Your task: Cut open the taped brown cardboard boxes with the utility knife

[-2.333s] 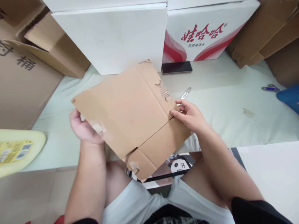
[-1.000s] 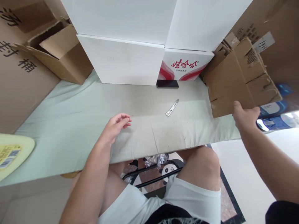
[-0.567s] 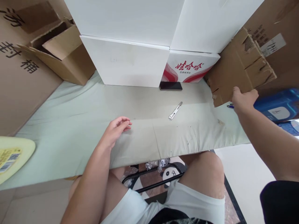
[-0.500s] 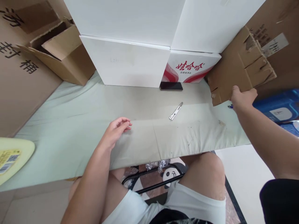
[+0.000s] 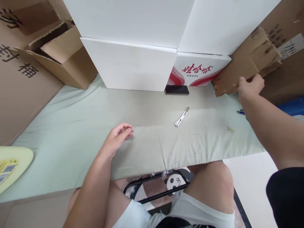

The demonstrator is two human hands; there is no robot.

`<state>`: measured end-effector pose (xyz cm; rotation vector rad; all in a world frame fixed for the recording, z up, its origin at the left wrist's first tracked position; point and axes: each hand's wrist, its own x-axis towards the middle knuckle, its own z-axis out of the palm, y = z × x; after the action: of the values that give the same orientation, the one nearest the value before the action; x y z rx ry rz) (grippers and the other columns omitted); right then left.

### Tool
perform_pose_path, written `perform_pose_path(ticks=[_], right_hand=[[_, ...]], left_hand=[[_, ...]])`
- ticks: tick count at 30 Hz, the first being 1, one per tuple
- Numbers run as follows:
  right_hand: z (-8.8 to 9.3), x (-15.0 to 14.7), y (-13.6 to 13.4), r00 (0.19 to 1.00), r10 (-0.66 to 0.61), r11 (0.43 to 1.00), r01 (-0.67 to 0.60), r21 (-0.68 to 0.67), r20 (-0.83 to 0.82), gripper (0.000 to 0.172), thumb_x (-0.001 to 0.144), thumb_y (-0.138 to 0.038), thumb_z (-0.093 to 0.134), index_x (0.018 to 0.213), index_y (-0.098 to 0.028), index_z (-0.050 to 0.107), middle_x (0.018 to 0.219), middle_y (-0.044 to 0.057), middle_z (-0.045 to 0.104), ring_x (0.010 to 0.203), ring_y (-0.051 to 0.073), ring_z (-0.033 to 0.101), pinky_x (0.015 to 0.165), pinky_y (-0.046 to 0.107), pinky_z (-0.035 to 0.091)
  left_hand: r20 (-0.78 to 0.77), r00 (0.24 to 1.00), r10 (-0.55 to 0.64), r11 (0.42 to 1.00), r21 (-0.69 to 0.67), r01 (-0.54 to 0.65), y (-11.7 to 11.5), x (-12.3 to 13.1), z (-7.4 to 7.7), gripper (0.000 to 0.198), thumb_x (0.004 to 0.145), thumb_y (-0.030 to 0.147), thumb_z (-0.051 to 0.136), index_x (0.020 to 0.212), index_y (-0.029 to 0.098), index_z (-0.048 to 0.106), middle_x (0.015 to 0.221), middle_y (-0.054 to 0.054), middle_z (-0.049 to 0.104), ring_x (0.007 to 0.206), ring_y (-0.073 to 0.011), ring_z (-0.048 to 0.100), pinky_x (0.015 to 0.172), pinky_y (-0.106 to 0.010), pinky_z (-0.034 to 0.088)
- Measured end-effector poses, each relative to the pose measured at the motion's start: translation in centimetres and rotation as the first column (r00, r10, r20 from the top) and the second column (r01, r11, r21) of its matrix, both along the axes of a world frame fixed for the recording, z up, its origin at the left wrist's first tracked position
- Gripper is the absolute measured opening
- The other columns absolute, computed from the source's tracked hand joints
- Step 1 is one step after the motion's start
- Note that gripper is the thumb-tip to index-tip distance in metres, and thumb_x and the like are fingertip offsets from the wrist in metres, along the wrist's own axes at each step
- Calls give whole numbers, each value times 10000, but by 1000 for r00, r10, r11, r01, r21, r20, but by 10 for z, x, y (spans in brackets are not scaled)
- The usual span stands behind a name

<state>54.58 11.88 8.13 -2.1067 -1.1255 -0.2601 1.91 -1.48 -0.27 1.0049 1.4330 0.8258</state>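
Observation:
My right hand grips the lower edge of a torn piece of brown cardboard, which leans against the large brown carton at the right. My left hand rests over the pale green cloth, its fingers loosely curled with nothing between them. A silver utility knife lies on the cloth between my hands. Behind it, a dark phone lies at the foot of a white and red box. Close to my right wrist is a blue pen, partly hidden by the arm.
White boxes are stacked along the back. An open brown carton stands at the back left, beside a larger carton. A pale yellow bottle lies at the left edge. Something blue sits at the right.
My right hand has moved a little farther back with the cardboard, which now stands deeper in the right corner. The left hand has stayed almost still. The view has shifted slightly.

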Motion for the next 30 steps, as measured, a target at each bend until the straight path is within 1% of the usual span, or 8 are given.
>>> perform_pose_path(ticks=[4, 11, 14, 17, 19, 22, 26, 30], right_hand=[[12, -21, -3, 980, -20, 999, 13, -37, -200, 507, 877, -8, 549, 1380, 49, 540, 1085, 280, 706, 758, 140, 633, 696, 334, 515], [16, -116, -36, 883, 371, 884, -430, -181, -289, 238, 842, -72, 608, 1053, -121, 708, 858, 97, 728, 713, 142, 633, 769, 324, 518], [15, -179, -34, 759, 607, 715, -651, -255, -236, 201, 800, -138, 666, 984, -191, 727, 828, 33, 722, 750, 170, 651, 828, 338, 516], [10, -255, -25, 472, 872, 406, -845, -348, -130, 242, 817, -186, 613, 1033, -206, 720, 837, 37, 716, 733, 194, 649, 788, 345, 522], [5, -310, -17, 273, 959, 223, -891, -395, -73, 283, 847, -194, 561, 1090, -198, 706, 916, 67, 724, 795, 210, 666, 790, 346, 528], [0, -394, -5, 96, 995, 76, -878, -472, -18, 335, 895, -180, 506, 1183, -168, 677, 1128, 131, 705, 935, 240, 691, 852, 377, 546], [4, -496, 15, 39, 999, 45, -841, -539, 24, 394, 907, -125, 547, 1290, -168, 626, 1453, 170, 552, 1099, 284, 688, 986, 470, 561], [14, -572, 47, 177, 984, 147, -890, -432, -30, 413, 889, -63, 610, 1286, -175, 619, 1683, 90, 308, 1376, 300, 563, 1197, 530, 448]], left_hand=[[7, 1000, 3, 1000, 26, -3, -1, -3, 1, 422, 650, 575, 835, 866, 231, 720, 918, -68, 783, 850, -251, 737, 800, -365, 574], [70, 997, 24, 997, 66, -29, -2, -9, 15, 438, 661, 596, 805, 872, 227, 698, 915, -72, 773, 857, -251, 721, 809, -370, 554], [96, 995, 34, 993, 108, -44, -5, -15, 21, 403, 699, 576, 784, 876, 226, 692, 921, -68, 769, 861, -247, 725, 828, -374, 555], [129, 990, 57, 985, 157, -77, -11, -25, 26, 363, 734, 546, 764, 882, 223, 690, 924, -65, 773, 865, -247, 728, 860, -391, 562], [169, 982, 83, 977, 179, -114, -15, -33, 28, 335, 750, 520, 757, 884, 221, 689, 926, -67, 776, 865, -246, 728, 875, -403, 566], [237, 962, 139, 964, 188, -186, -21, -45, 30, 305, 753, 482, 750, 878, 212, 679, 919, -70, 770, 848, -237, 719, 874, -406, 568], [271, 946, 176, 949, 210, -236, -27, -61, 32, 237, 760, 424, 706, 864, 216, 661, 867, -59, 741, 809, -215, 689, 836, -384, 553], [282, 939, 196, 933, 242, -267, -30, -72, 33, 152, 813, 378, 656, 851, 231, 644, 866, -49, 724, 812, -200, 662, 841, -373, 545]])
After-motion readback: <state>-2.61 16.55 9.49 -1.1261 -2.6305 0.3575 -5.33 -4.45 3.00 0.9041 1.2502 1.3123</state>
